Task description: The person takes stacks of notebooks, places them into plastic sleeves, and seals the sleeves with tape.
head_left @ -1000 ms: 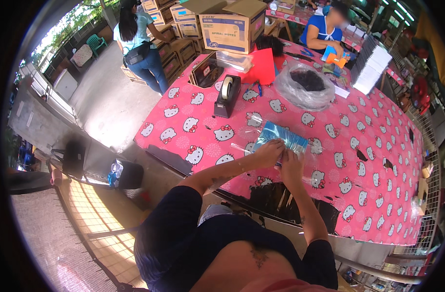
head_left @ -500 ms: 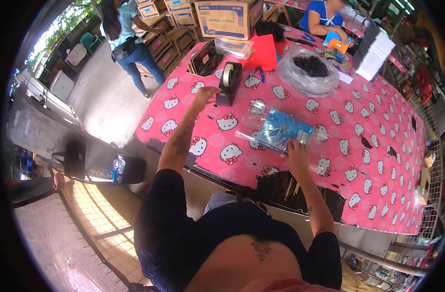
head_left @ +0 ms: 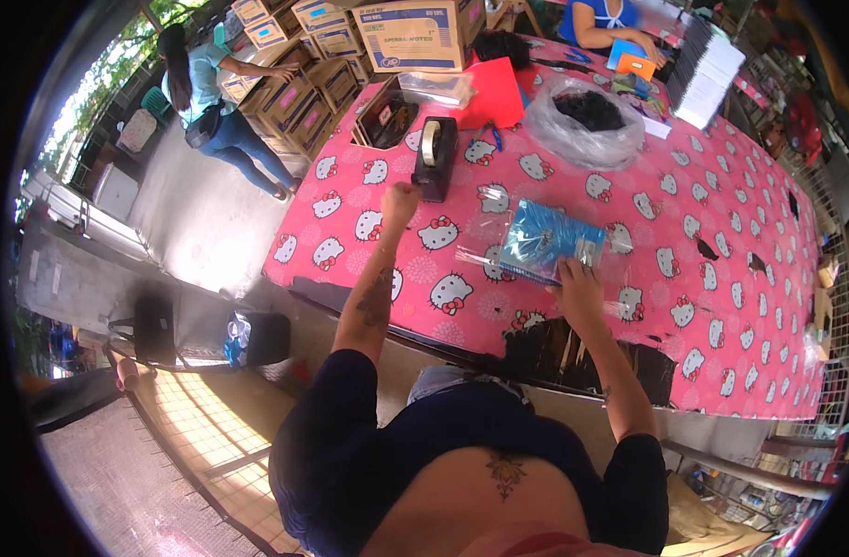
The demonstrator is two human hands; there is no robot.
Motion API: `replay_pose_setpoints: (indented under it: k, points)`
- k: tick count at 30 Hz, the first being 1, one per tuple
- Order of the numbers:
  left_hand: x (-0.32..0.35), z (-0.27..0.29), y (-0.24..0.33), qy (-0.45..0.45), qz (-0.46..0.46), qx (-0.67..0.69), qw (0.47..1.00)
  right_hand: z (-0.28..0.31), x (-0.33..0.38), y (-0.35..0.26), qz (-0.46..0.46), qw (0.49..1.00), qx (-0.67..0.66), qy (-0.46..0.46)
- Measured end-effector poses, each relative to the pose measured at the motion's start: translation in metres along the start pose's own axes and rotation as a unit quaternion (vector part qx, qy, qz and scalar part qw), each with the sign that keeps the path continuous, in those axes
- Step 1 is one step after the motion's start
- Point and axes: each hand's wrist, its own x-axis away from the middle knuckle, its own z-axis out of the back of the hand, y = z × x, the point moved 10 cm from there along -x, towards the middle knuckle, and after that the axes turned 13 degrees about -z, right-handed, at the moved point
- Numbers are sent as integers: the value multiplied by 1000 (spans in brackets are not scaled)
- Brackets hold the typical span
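My left hand [head_left: 401, 202] is closed in a pinch just off the near end of a black tape dispenser [head_left: 436, 162]. A roll of tape [head_left: 430, 144] sits in it; what the fingers hold, if anything, is too small to make out. Blue notebooks [head_left: 547, 239] lie on the table in a clear plastic wrapper [head_left: 480, 252] that spreads past both sides. My right hand [head_left: 580, 290] grips their near right edge, fingers on top.
A pink patterned cloth [head_left: 499, 306], torn at the near edge, covers the table. Beyond lie pliers [head_left: 495, 136], a red folder [head_left: 492, 93], a plastic bag of black pieces [head_left: 587, 153] and stacked notebooks [head_left: 707, 88]. Cartons [head_left: 410, 37] stand behind. Two people [head_left: 197, 88] are nearby.
My left hand has drawn back slightly from the dispenser's end toward me and its fingers have curled in. My right hand stays on the notebooks. The view has shifted a little.
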Motion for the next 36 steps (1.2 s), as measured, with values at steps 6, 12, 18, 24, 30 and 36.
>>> replay_pose_setpoints:
  k: [6, 12, 18, 24, 30, 36]
  points:
    - [12, 8, 37, -50, -103, -216, 970, 2, -4, -5, 13, 1000, -26, 6]
    - [155, -187, 199, -293, -193, -6, 936, 0, 6, 11, 5, 999, -15, 50]
    - [161, -223, 201, -272, -281, -278, 877, 2, 8, 15, -3, 997, -52, 50]
    - [176, -215, 198, -340, -258, -309, 850, 19, 2, 18, -6, 995, -72, 73]
    - [240, -178, 194, -155, -463, -251, 836, -8, -47, 42, -31, 997, -67, 31]
    - [267, -170, 236, -102, -650, -101, 746, -62, -133, 129, -132, 910, -255, -298]
